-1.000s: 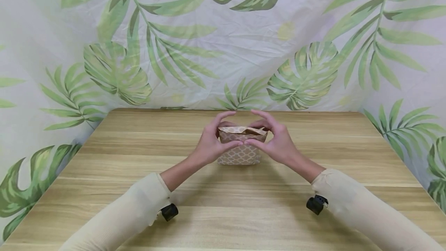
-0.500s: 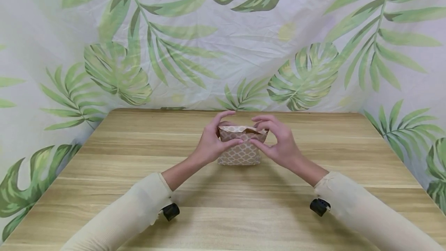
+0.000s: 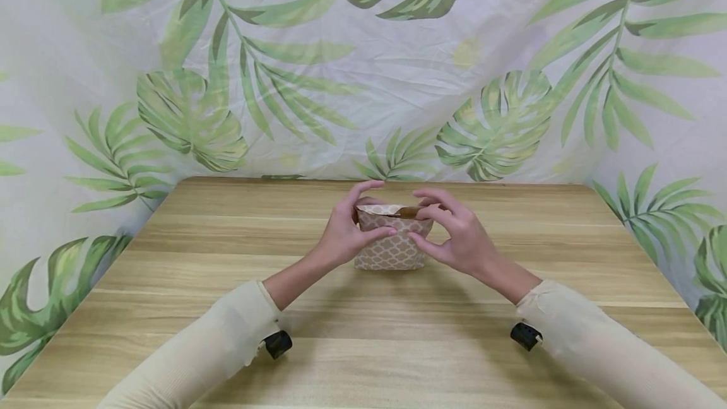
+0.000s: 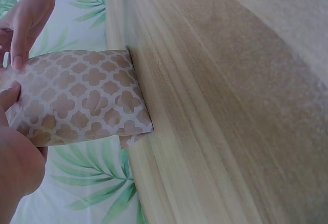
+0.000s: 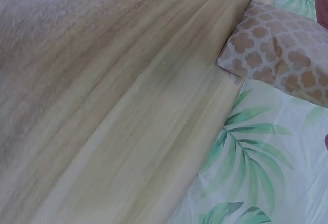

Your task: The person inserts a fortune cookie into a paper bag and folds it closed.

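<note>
A small brown paper bag [image 3: 393, 237] printed with a white quatrefoil lattice stands upright on a light wooden table [image 3: 170, 283], around the middle of the tabletop and nearer its far edge. The bag's top is open, its rim crumpled and partly folded inward.

The left hand [image 3: 346, 230] grips the left side of the bag's rim, thumb pressed on the near face and fingers curled over the top to the far side. The right hand [image 3: 454, 235] holds the right side of the rim, thumb on the near face below the rim and fingers arched over the opening. In the left wrist view the bag [image 4: 77, 98] fills the left part of the picture, with a thumb on its patterned face. In the right wrist view only a corner of the bag [image 5: 277, 52] shows where it meets the tabletop; the hand itself cannot be made out there.

Compared with half a second ago, the bag stands in the same spot, the left hand has barely shifted, and the right hand's fingers have come lower over the rim, pressing its right corner down so the top looks flatter.

Beyond the bag, cream sleeves cover both forearms, each with a small black wrist camera [image 3: 276, 344] beneath it. A white cloth backdrop [image 3: 363, 81] printed with green tropical leaves hangs behind and beside the table
</note>
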Action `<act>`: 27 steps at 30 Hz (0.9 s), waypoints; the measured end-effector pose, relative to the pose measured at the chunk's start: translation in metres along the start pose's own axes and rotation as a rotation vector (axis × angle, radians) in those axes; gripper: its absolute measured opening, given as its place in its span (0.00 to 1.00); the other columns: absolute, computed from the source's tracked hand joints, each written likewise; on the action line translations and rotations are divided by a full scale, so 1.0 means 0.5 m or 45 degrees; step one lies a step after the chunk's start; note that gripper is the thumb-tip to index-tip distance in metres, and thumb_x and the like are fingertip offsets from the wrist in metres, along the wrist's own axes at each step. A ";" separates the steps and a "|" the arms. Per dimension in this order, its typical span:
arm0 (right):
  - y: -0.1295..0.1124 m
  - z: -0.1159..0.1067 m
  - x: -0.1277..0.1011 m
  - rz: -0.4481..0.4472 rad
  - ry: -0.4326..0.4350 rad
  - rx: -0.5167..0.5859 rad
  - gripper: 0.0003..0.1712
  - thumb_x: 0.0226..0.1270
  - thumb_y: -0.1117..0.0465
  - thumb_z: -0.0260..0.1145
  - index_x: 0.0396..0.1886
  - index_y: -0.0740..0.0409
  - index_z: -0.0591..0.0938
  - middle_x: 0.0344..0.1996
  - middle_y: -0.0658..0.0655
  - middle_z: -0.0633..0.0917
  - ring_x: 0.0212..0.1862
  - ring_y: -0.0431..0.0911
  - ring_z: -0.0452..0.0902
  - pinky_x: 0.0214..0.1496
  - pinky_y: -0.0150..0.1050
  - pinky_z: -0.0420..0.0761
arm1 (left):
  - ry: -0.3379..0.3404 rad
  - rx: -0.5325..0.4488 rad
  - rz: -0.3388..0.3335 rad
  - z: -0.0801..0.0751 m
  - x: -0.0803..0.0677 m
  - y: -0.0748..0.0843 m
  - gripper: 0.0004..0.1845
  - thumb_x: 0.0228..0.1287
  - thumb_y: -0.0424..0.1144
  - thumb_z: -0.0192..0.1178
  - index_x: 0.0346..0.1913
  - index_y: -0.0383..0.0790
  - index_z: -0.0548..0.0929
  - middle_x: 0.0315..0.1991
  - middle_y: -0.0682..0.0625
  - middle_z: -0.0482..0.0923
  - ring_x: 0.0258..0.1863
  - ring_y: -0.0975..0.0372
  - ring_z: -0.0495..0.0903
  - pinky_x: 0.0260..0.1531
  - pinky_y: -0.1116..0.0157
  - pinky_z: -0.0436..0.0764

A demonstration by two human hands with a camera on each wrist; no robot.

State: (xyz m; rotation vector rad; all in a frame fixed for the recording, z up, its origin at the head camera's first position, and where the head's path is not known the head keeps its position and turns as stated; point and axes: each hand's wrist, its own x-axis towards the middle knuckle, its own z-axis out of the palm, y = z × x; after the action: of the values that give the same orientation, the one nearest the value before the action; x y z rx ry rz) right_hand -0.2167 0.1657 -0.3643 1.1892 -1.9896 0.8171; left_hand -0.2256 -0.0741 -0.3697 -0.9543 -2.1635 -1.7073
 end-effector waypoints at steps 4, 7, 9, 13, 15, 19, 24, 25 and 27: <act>0.004 -0.003 -0.002 -0.015 -0.006 -0.044 0.15 0.48 0.70 0.79 0.35 0.63 0.83 0.57 0.66 0.82 0.46 0.56 0.84 0.37 0.49 0.86 | 0.002 0.010 0.001 0.000 0.001 -0.001 0.41 0.52 0.23 0.78 0.69 0.33 0.71 0.48 0.35 0.87 0.16 0.68 0.68 0.16 0.71 0.64; 0.006 -0.006 -0.003 -0.023 -0.007 -0.070 0.14 0.47 0.69 0.79 0.33 0.62 0.83 0.56 0.65 0.82 0.45 0.56 0.85 0.36 0.48 0.85 | 0.004 0.006 -0.006 0.000 0.003 -0.002 0.40 0.52 0.23 0.78 0.69 0.33 0.71 0.48 0.35 0.87 0.20 0.68 0.74 0.18 0.71 0.67; 0.006 -0.008 -0.002 -0.020 -0.011 -0.080 0.13 0.48 0.69 0.78 0.32 0.61 0.83 0.56 0.64 0.83 0.45 0.55 0.85 0.36 0.47 0.84 | 0.003 -0.005 -0.012 0.000 0.003 -0.002 0.40 0.52 0.22 0.77 0.69 0.32 0.71 0.48 0.35 0.87 0.24 0.68 0.79 0.19 0.71 0.70; 0.003 -0.011 0.001 -0.015 -0.012 -0.067 0.13 0.47 0.69 0.79 0.32 0.60 0.84 0.55 0.65 0.83 0.45 0.55 0.84 0.36 0.47 0.84 | 0.009 -0.006 -0.012 0.000 0.004 -0.002 0.39 0.52 0.22 0.77 0.68 0.32 0.71 0.46 0.35 0.87 0.24 0.69 0.79 0.18 0.71 0.69; 0.001 -0.011 0.003 -0.003 -0.009 -0.022 0.14 0.47 0.70 0.79 0.35 0.62 0.84 0.55 0.66 0.83 0.46 0.55 0.84 0.40 0.45 0.85 | 0.018 0.019 -0.006 0.000 0.003 -0.002 0.39 0.53 0.23 0.77 0.68 0.32 0.72 0.46 0.36 0.88 0.18 0.70 0.72 0.16 0.72 0.66; -0.001 -0.006 0.006 0.038 0.011 0.087 0.24 0.48 0.72 0.78 0.48 0.67 0.84 0.53 0.66 0.84 0.48 0.56 0.84 0.46 0.40 0.84 | 0.031 0.050 0.000 0.001 0.003 -0.001 0.38 0.53 0.24 0.77 0.67 0.32 0.73 0.45 0.37 0.88 0.11 0.70 0.58 0.14 0.72 0.62; -0.002 0.006 0.005 0.195 0.031 0.210 0.37 0.50 0.75 0.80 0.63 0.68 0.78 0.46 0.63 0.89 0.46 0.54 0.86 0.41 0.39 0.82 | 0.039 0.024 -0.008 0.003 0.004 0.001 0.37 0.52 0.22 0.77 0.66 0.31 0.74 0.45 0.36 0.88 0.17 0.71 0.71 0.18 0.73 0.67; -0.003 0.008 0.005 0.246 0.031 0.246 0.38 0.50 0.75 0.80 0.64 0.67 0.77 0.45 0.62 0.89 0.46 0.53 0.86 0.42 0.38 0.83 | 0.038 0.022 -0.009 0.003 0.004 0.001 0.36 0.52 0.22 0.77 0.65 0.31 0.74 0.46 0.36 0.88 0.21 0.71 0.76 0.19 0.73 0.69; -0.004 0.013 0.004 0.340 0.031 0.323 0.38 0.52 0.77 0.79 0.64 0.68 0.77 0.44 0.64 0.90 0.43 0.51 0.87 0.43 0.36 0.84 | 0.040 0.017 -0.016 0.003 0.004 0.001 0.33 0.52 0.22 0.77 0.63 0.30 0.76 0.46 0.36 0.87 0.31 0.69 0.83 0.22 0.73 0.72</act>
State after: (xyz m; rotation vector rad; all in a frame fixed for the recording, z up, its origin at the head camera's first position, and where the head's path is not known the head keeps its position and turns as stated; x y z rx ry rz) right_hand -0.2169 0.1590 -0.3662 1.0548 -2.0987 1.2431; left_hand -0.2263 -0.0722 -0.3688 -0.9064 -2.1627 -1.7000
